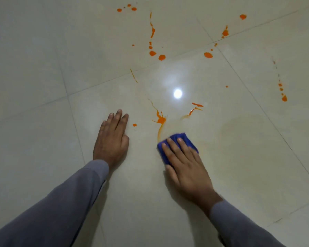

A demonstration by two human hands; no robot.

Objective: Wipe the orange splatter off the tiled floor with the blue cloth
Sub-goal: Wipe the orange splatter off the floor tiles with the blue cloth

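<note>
My right hand (185, 163) presses flat on the folded blue cloth (183, 139), which lies on the pale tiled floor (43, 77). Just beyond the cloth's far left corner an orange blot (160, 119) trails a smeared curve down to the cloth. More orange streaks (194, 108) lie to its right. Orange drops (157, 55) and dashes spread across the far tiles, with others at the far right (284, 98). My left hand (112, 138) rests palm down on the floor, fingers together, left of the cloth and holding nothing.
A faint yellowish wiped haze (243, 139) covers the tile to the right of the cloth. A bright lamp reflection (177, 93) glares on the glossy tile ahead. Grout lines cross the floor diagonally. Grey sleeves cover both forearms.
</note>
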